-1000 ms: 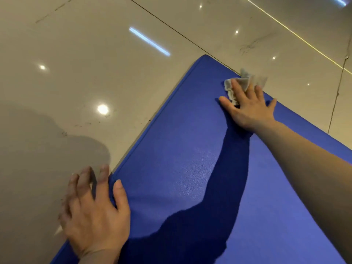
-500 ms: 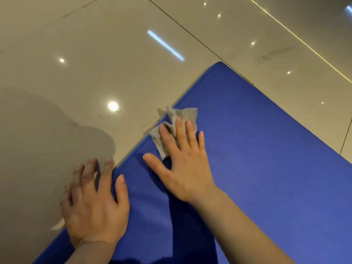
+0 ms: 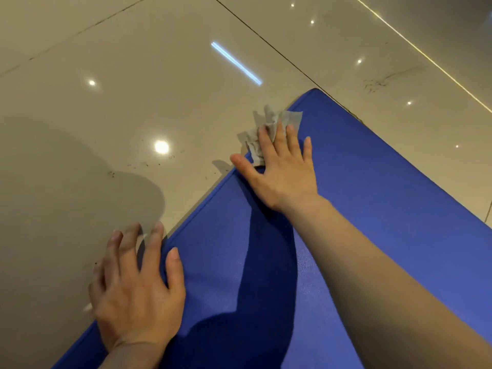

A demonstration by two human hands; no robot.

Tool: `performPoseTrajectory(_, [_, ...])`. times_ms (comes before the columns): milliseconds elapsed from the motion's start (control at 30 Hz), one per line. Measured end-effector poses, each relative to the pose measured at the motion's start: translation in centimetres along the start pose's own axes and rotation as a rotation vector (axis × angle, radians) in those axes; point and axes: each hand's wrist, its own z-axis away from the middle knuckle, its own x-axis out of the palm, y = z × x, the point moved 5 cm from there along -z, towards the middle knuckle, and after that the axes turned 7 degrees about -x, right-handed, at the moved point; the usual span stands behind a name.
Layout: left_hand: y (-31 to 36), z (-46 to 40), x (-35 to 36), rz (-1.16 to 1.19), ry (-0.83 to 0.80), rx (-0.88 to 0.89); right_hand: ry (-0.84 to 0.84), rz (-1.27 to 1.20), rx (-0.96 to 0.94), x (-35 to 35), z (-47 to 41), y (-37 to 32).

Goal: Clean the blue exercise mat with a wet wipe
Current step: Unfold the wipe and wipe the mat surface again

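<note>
Our right hand (image 3: 282, 171), fingers spread flat, presses the crumpled grey wet wipe (image 3: 269, 129) onto the blue padded exercise mat (image 3: 372, 195); our left hand (image 3: 138, 291) rests spread across its edge.

You are looking down at a glossy beige tiled floor (image 3: 111, 75). Thin dark grout lines (image 3: 266, 43) cross it diagonally, and a pale yellow strip (image 3: 426, 57) runs across the upper right corner. Round ceiling-light reflections (image 3: 161, 147) dot the tiles, along with one long bluish-white streak (image 3: 236, 63). Small dark specks (image 3: 145, 164) lie scattered mid-floor, and a faint scuff mark (image 3: 383, 81) shows at the right.
</note>
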Motion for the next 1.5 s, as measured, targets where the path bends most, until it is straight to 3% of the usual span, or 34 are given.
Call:
performPoseTrajectory(167, [0.2, 0.0, 0.1, 0.02, -0.004, -0.012, 0.024, -0.062, -0.14, 1.6, 5.7, -2.8])
performPoseTrajectory(300, [0.3, -0.1, 0.1, 0.025, -0.016, -0.004, 0.051, 0.034, -0.223, 1.7, 7.0, -1.4])
performPoseTrajectory(367, [0.1, 0.0, 0.1, 0.035, -0.015, -0.002, 0.055, 0.082, -0.047, 0.8, 5.3, 3.2])
performPoseTrajectory(467, [-0.1, 0.0, 0.1, 0.053, 0.003, 0.001, 0.008, 0.036, 0.381, -1.5, 3.8, 12.8])
performPoseTrajectory(567, [0.1, -0.1, 0.1, 0.062, 0.005, 0.005, -0.006, -0.003, 0.526, -2.1, 3.7, 15.9])
performPoseTrajectory(667, [0.0, 0.1, 0.2, 0.07, 0.029, 0.007, 0.058, -0.093, 0.437, -1.3, 3.8, 12.1])
performPoseTrajectory(767, [0.2, 0.1, 0.2, 0.085, 0.036, -0.011, 0.163, -0.174, 0.127, 0.1, 5.8, 5.2])
performPoseTrajectory(867, [0.2, -0.1, 0.2, 0.06, 0.021, -0.017, 0.111, -0.176, -0.175, 2.3, 9.1, -2.3])
performPoseTrajectory(1000, [-0.1, 0.1, 0.2, 0.045, 0.019, -0.017, 0.05, -0.066, -0.401, 4.8, 11.6, -7.3])
performPoseTrajectory(1067, [0.0, 0.2, 0.1, 0.063, 0.034, -0.03, 0.117, 0.014, -0.395, 3.6, 10.1, -5.6])
performPoseTrajectory(1133, [0.1, 0.0, 0.1, 0.065, 0.035, -0.024, 0.19, 0.062, -0.231, 1.3, 7.3, -1.1])
performPoseTrajectory(1233, [-0.1, 0.1, 0.3, 0.039, 0.032, -0.024, 0.002, 0.071, 0.166, -0.8, 3.9, 7.5])
performPoseTrajectory(1300, [-0.1, 0.1, 0.1, 0.052, 0.043, -0.026, -0.006, 0.045, 0.294, -1.7, 2.9, 9.6])
performPoseTrajectory(1367, [-0.2, 0.0, 0.2, 0.039, 0.045, -0.032, 0.036, 0.053, 0.256, -1.3, 2.8, 7.8])
performPoseTrajectory(1500, [0.0, 0.2, 0.2, 0.04, 0.05, -0.032, 0.178, -0.054, -0.151, 1.9, 6.6, -1.6])
